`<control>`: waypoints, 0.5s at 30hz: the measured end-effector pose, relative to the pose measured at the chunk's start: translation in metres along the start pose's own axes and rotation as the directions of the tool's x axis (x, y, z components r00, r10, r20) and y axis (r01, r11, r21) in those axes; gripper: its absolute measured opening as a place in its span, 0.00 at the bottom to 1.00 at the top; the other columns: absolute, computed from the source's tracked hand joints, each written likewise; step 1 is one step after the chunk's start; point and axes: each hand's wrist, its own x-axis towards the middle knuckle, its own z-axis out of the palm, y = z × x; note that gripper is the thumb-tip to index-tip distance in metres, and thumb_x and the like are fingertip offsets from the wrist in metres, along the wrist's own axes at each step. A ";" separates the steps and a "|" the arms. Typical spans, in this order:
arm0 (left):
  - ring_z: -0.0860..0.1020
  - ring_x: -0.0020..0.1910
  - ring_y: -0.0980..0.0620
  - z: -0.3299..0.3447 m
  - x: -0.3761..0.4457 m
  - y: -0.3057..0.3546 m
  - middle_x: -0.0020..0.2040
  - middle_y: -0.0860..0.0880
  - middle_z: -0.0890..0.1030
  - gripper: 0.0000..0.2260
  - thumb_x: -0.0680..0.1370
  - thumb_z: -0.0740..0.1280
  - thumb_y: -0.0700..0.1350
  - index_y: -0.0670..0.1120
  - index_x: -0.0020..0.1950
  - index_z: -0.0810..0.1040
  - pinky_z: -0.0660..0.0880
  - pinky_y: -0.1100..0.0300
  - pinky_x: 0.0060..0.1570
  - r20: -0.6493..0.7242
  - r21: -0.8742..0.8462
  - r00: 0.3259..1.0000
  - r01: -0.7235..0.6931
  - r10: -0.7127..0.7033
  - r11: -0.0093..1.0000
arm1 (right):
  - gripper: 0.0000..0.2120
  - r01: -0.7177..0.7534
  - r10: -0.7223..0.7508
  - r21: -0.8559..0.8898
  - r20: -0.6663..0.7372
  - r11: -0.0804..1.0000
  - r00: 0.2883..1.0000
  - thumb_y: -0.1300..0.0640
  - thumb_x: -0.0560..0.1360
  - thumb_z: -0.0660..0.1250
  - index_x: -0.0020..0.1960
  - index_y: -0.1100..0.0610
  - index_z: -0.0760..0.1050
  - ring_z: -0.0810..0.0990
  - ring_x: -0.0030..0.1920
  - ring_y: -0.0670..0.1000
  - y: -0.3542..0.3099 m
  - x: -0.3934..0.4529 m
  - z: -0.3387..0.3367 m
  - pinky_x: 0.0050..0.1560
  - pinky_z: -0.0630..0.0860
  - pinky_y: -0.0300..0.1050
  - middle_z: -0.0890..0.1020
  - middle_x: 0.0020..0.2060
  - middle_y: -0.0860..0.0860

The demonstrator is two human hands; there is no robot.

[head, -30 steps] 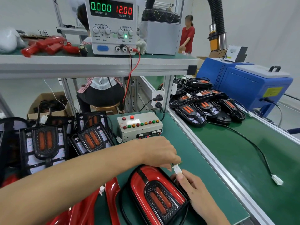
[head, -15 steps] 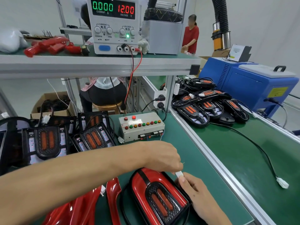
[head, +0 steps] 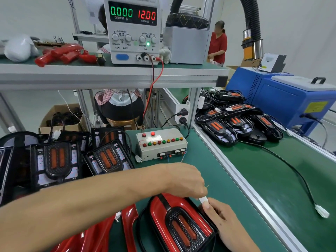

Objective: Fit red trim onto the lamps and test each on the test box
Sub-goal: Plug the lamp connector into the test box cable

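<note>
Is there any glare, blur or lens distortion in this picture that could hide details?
Head view: wide-angle lens bends the shelf edge; glare whitens the test box top near its buttons; the far person is blurred; both hands and the white connector are sharp.

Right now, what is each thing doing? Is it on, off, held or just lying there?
Power supply: on, showing 0.000 and 12.00.
Test box: lights unlit.
Lamp with red trim: unlit, lying flat.
White connector: pinched by both hands.
Left hand: gripping.
Right hand: gripping.
Loose red trim: lying unfitted.
</note>
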 end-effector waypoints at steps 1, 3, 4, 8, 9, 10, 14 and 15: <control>0.81 0.42 0.44 0.003 0.000 0.000 0.45 0.48 0.82 0.07 0.85 0.61 0.44 0.43 0.53 0.77 0.77 0.51 0.40 0.021 -0.019 1.000 0.021 -0.020 1.000 | 0.25 -0.020 0.020 -0.009 0.010 1.000 1.000 0.33 0.80 0.58 0.38 0.54 0.66 0.59 0.34 0.47 -0.001 0.000 0.000 0.38 0.56 0.43 0.62 0.32 0.45; 0.81 0.47 0.43 0.009 -0.003 -0.003 0.48 0.47 0.83 0.10 0.85 0.61 0.48 0.43 0.57 0.78 0.76 0.51 0.43 0.054 -0.101 0.996 0.082 -0.077 0.991 | 0.19 -0.046 0.046 -0.024 0.014 0.999 0.999 0.36 0.78 0.60 0.38 0.49 0.74 0.64 0.33 0.44 -0.006 0.000 -0.001 0.37 0.61 0.42 0.67 0.31 0.43; 0.81 0.50 0.42 0.011 -0.005 -0.006 0.50 0.46 0.83 0.13 0.85 0.62 0.51 0.43 0.60 0.78 0.76 0.50 0.45 0.060 -0.162 0.991 0.125 -0.117 0.979 | 0.15 -0.053 0.053 -0.018 -0.002 0.998 0.999 0.38 0.78 0.60 0.42 0.45 0.79 0.69 0.33 0.42 -0.008 -0.001 0.000 0.38 0.65 0.38 0.73 0.32 0.40; 0.78 0.62 0.44 0.022 -0.019 -0.033 0.62 0.45 0.81 0.23 0.84 0.59 0.59 0.47 0.72 0.74 0.75 0.48 0.58 0.064 -0.395 0.921 0.377 -0.384 0.838 | 0.10 -0.039 0.068 0.095 -0.318 0.995 0.946 0.50 0.79 0.65 0.53 0.44 0.85 0.82 0.49 0.39 -0.004 -0.017 -0.001 0.47 0.71 0.24 0.86 0.47 0.40; 0.77 0.63 0.45 0.026 -0.023 -0.041 0.63 0.46 0.81 0.22 0.85 0.57 0.59 0.47 0.71 0.75 0.75 0.47 0.59 0.037 -0.406 0.885 0.437 -0.463 0.802 | 0.09 -0.038 0.072 0.101 -0.357 0.994 0.931 0.51 0.79 0.66 0.49 0.44 0.86 0.82 0.43 0.42 -0.001 -0.024 -0.002 0.44 0.72 0.26 0.86 0.42 0.44; 0.77 0.63 0.45 0.032 -0.026 -0.050 0.62 0.47 0.81 0.20 0.86 0.56 0.57 0.47 0.68 0.77 0.75 0.46 0.59 0.005 -0.397 0.842 0.497 -0.540 0.771 | 0.09 -0.041 0.078 0.112 -0.347 0.993 0.934 0.49 0.80 0.67 0.45 0.46 0.86 0.80 0.35 0.44 0.000 -0.031 -0.001 0.38 0.72 0.30 0.84 0.35 0.48; 0.74 0.63 0.45 0.060 -0.028 -0.071 0.64 0.48 0.77 0.12 0.84 0.60 0.44 0.45 0.61 0.81 0.75 0.47 0.56 0.018 -0.321 0.667 0.709 -0.745 0.628 | 0.21 -0.030 0.061 0.120 -0.258 0.992 0.964 0.41 0.74 0.71 0.29 0.53 0.81 0.73 0.26 0.47 0.001 -0.049 0.012 0.30 0.65 0.36 0.75 0.23 0.57; 0.73 0.63 0.45 0.068 -0.025 -0.072 0.68 0.49 0.75 0.11 0.83 0.61 0.40 0.44 0.61 0.81 0.76 0.48 0.53 0.057 -0.310 0.641 0.740 -0.766 0.596 | 0.18 -0.037 0.071 0.128 -0.273 0.991 0.959 0.44 0.75 0.74 0.30 0.52 0.83 0.75 0.26 0.47 0.001 -0.050 0.015 0.30 0.66 0.36 0.77 0.23 0.56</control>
